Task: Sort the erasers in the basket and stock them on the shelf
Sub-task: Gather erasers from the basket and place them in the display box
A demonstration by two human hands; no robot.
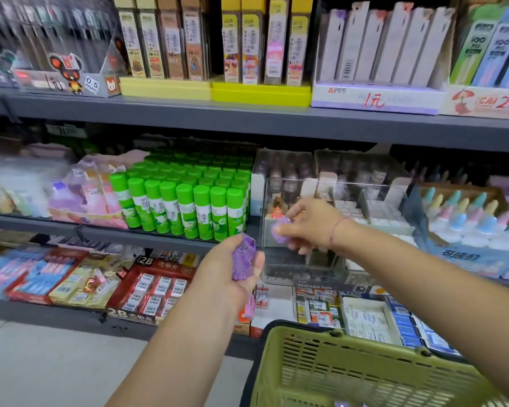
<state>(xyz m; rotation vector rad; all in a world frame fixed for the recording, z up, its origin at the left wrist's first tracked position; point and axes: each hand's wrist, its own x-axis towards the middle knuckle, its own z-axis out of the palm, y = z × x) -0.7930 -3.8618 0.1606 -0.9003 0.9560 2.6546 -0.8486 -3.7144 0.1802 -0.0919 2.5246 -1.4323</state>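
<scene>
Head view, stationery aisle. Your left hand (pixel 229 274) is raised palm-up in front of the front edge of the grey metal middle shelf (pixel 159 235). Its fingers curl round a translucent purple wrapped eraser pack (pixel 244 259), one end of which sticks out above the thumb. Your right hand (pixel 309 227), with a thin pink cord bracelet (pixel 335 230) at the wrist, pinches a second, smaller purple translucent eraser (pixel 278 230) between thumb and fingertips. It holds this eraser at the left front corner of the clear rectangular plastic storage box (pixel 335 186). Whether the eraser is inside the box wall or just in front of it cannot be told, since motion blur softens the outline.

The box stands at the front edge of the middle shelf, just beside a block of upright green-capped glue sticks (pixel 185 207) on its left. On the lowest shelf, red cartons of white 2B erasers (pixel 156 286) lie below and to the left of your left hand.

The olive-green slotted plastic basket (pixel 321 362) sits under your right forearm, before the lowest shelf's front edge (its contents are out of view).
</scene>
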